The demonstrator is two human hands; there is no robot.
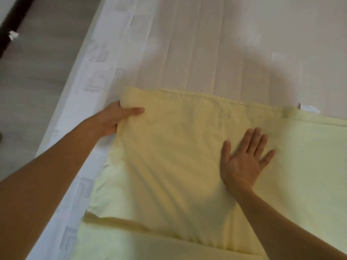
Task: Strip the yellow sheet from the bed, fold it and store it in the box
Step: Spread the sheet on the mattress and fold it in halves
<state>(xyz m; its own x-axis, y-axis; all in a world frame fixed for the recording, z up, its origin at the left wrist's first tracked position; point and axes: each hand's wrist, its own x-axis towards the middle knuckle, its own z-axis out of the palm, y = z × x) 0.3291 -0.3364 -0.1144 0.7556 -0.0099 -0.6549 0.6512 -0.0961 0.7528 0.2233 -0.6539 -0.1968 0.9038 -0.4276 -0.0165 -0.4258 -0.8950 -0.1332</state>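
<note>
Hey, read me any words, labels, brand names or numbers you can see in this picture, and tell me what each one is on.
No text here can be read.
On the mattress border: repeated grey woven marks, perhaps a logo, too blurred to read.
On the white tag just past the far edge of the yellow sheet: too small and blurred to tell whether it carries print.
On the yellow sheet itself: no print visible.

readable text: none | mattress border (pixel 97 81): repeated grey woven marks, too blurred to make out as letters or a brand | white tag (pixel 310 109) on the bed, just beside the yellow sheet (pixel 178 156): print cannot be told | numbers, signs: none legible
</note>
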